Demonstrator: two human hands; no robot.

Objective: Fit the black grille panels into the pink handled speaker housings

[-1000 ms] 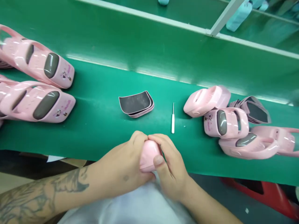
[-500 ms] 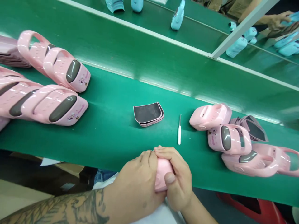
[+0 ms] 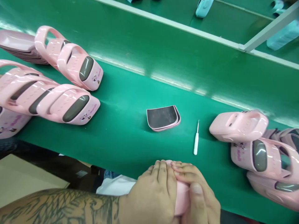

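Observation:
My left hand (image 3: 153, 193) and my right hand (image 3: 197, 194) press together at the near edge of the green belt, shut around a small pink plastic shell (image 3: 182, 199). Most of the shell is hidden by my fingers. Ahead of my hands, a white-handled pick (image 3: 196, 140) lies on the belt. Farther left sits a stack of dark grey pads with pink backing (image 3: 163, 117). Neither hand touches these two.
Pink plastic cases with grey panels lie in heaps on the green belt (image 3: 121, 146), one heap at left (image 3: 74, 107) and another at right (image 3: 238, 126). Behind a white rail (image 3: 177, 26), a higher green surface carries pale blue items (image 3: 204, 7).
The whole scene has shifted right and down as my view turned. My hands still grip the pink shell, now covering more of it, and sit lower in the picture.

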